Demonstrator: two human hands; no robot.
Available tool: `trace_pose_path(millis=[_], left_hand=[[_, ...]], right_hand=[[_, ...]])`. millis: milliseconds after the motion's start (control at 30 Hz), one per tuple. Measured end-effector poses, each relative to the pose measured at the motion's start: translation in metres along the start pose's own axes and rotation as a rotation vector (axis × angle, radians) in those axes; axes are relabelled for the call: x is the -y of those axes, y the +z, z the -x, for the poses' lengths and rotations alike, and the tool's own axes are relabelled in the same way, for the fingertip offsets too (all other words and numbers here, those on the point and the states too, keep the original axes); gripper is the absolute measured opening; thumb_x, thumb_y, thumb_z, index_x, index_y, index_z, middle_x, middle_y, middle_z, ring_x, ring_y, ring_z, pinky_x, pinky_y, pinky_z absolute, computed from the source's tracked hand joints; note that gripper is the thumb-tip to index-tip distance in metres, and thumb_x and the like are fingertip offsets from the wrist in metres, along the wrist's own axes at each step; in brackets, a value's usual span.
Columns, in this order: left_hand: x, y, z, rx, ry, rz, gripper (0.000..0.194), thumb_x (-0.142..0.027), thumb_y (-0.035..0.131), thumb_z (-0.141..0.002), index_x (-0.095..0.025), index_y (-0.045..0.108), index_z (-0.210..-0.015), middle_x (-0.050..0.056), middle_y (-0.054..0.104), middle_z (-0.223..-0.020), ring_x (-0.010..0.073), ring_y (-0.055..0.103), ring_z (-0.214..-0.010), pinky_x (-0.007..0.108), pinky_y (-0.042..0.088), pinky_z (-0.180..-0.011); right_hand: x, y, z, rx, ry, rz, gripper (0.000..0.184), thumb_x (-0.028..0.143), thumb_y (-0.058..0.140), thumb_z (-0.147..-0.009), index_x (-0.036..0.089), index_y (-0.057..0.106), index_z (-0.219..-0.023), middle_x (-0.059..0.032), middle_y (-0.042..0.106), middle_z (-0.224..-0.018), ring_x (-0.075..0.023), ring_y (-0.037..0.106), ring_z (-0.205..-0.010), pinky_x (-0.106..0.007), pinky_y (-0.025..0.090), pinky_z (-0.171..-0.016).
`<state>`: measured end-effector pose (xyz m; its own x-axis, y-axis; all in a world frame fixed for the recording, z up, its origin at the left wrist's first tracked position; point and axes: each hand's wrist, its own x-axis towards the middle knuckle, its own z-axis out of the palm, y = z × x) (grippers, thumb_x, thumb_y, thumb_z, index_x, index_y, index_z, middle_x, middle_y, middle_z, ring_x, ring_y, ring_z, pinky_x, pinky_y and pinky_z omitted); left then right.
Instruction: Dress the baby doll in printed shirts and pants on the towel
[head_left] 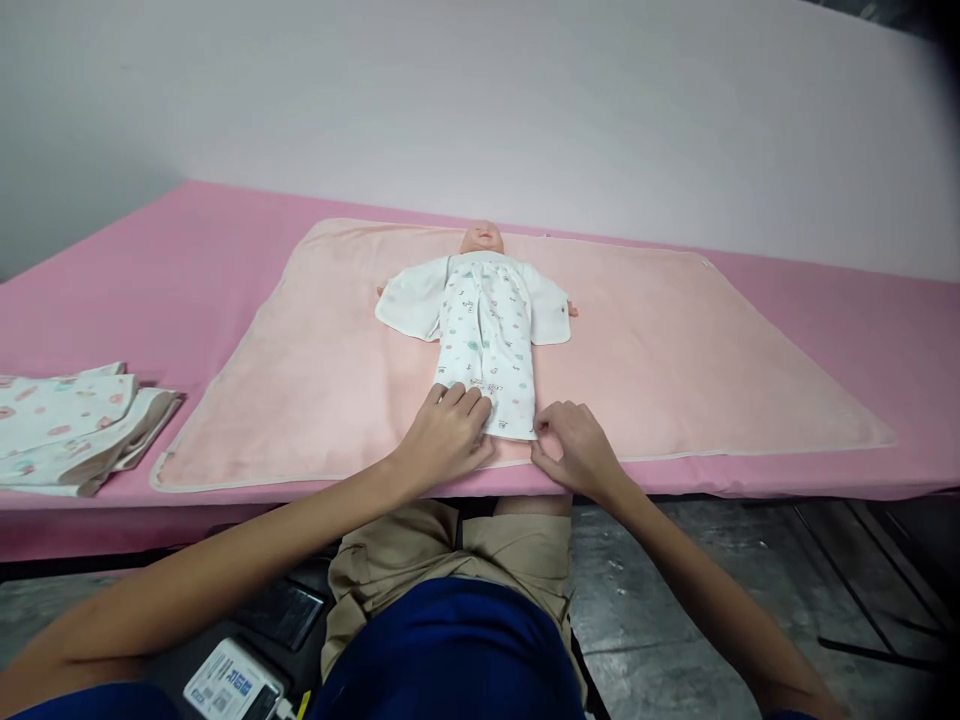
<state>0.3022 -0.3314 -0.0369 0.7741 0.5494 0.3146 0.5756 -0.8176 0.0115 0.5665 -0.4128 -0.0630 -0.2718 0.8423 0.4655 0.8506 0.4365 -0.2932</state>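
Head view, doll (pixel 482 238) mostly hidden under gown (pixel 495 325), cloths (pixel 64 420) cropped

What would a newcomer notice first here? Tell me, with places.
Probably the doll in a patterned white gown, lying on its back on the peach blanket. Next, the left hand and right hand at the gown's near hem, then the folded cloths on the pink surface at far left.
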Motion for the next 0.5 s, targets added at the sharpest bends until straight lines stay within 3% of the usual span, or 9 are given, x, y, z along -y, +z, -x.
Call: trace_pose_path(millis=[67,133,200,300,400,500], left_hand=[[0.007,-0.007,0.009,-0.017,0.01,0.088,0.022,-0.041,0.064,-0.102,-0.019,0.064,-0.104,0.013,0.072,-0.107,0.0316,0.062,-0.1,0.048,0.043,-0.088],[0.029,-0.01,0.007,-0.054,-0.012,0.184,0.028,-0.047,0.06,-0.105,-0.019,0.063,-0.111,0.012,0.072,-0.112,0.0301,0.062,-0.101,0.047,0.044,-0.089],[0.065,-0.004,-0.009,-0.125,-0.088,0.231,0.023,-0.04,0.053,-0.108,-0.019,0.062,-0.115,0.011,0.072,-0.117,0.0295,0.061,-0.104,0.047,0.045,-0.092],[0.131,0.018,-0.048,-0.204,-0.219,0.211,0.02,-0.028,0.048,-0.106,-0.018,0.062,-0.116,0.014,0.071,-0.127,0.0332,0.059,-0.115,0.05,0.045,-0.1],[0.174,0.046,-0.082,-0.068,-0.151,0.273,0.015,-0.028,0.056,-0.098,-0.019,0.061,-0.11,0.017,0.069,-0.127,0.0358,0.057,-0.119,0.051,0.046,-0.102],[0.187,0.062,-0.09,0.035,-0.05,0.349,0.017,-0.033,0.062,-0.097,-0.02,0.06,-0.108,0.015,0.067,-0.119,0.033,0.056,-0.109,0.049,0.047,-0.098]], right_hand=[[-0.008,-0.006,0.001,0.015,-0.037,-0.019,0.02,0.026,0.07,-0.097,0.023,0.058,-0.113,-0.007,0.071,-0.104,-0.0271,0.064,-0.093,-0.043,0.047,-0.085],[-0.025,-0.012,-0.007,-0.003,0.009,-0.034,0.019,0.032,0.069,-0.102,0.023,0.061,-0.117,-0.0089,0.073,-0.109,-0.0286,0.065,-0.099,-0.045,0.049,-0.09],[-0.05,-0.012,-0.029,-0.033,0.079,-0.026,0.013,0.033,0.061,-0.108,0.023,0.066,-0.115,-0.0103,0.074,-0.113,-0.0302,0.066,-0.105,-0.048,0.051,-0.095],[-0.089,0.001,-0.08,-0.021,0.113,-0.03,0.022,0.033,0.054,-0.11,0.024,0.071,-0.12,-0.0125,0.075,-0.128,-0.0331,0.065,-0.122,-0.052,0.052,-0.108],[-0.119,0.025,-0.13,0.132,0.025,-0.111,0.027,0.028,0.055,-0.101,0.022,0.07,-0.123,-0.0165,0.068,-0.143,-0.0363,0.058,-0.135,-0.057,0.05,-0.116],[-0.133,0.046,-0.156,0.211,-0.01,-0.172,0.02,0.021,0.054,-0.089,0.023,0.065,-0.105,-0.0175,0.066,-0.131,-0.036,0.058,-0.12,-0.056,0.052,-0.106]])
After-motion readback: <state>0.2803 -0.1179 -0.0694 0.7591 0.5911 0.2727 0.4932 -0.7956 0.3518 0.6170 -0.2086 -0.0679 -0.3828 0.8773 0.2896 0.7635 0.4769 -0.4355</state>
